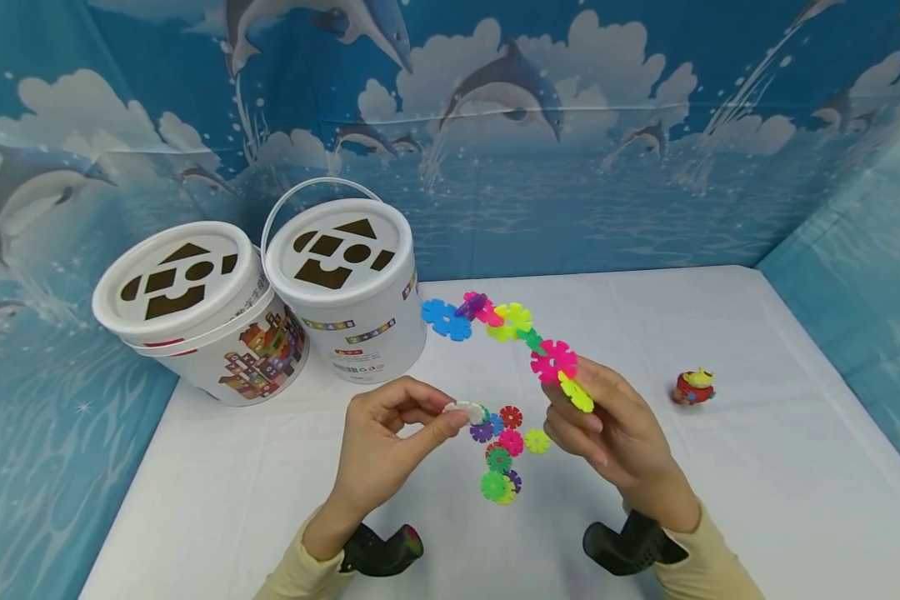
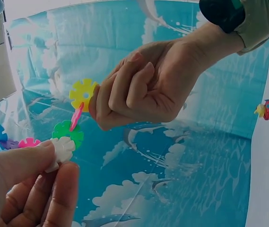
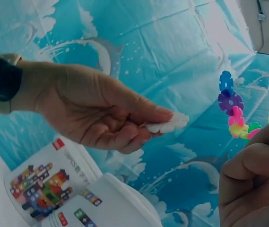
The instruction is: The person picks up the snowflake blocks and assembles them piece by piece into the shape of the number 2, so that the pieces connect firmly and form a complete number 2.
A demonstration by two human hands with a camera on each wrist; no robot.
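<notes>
With my left hand [image 1: 386, 433] I pinch a white disc [image 1: 463, 410] between thumb and fingers, while my right hand [image 1: 622, 433] grips the near end of a chain of bright discs [image 1: 553, 362] that stretches to the far left. Loose discs [image 1: 511, 442] lie on the table [image 1: 780, 500] between my hands, with white buckets [image 1: 378, 333] far left and a small toy [image 1: 694, 387] at right.

Bright, even head view; dimmer, softer wrist views.
</notes>
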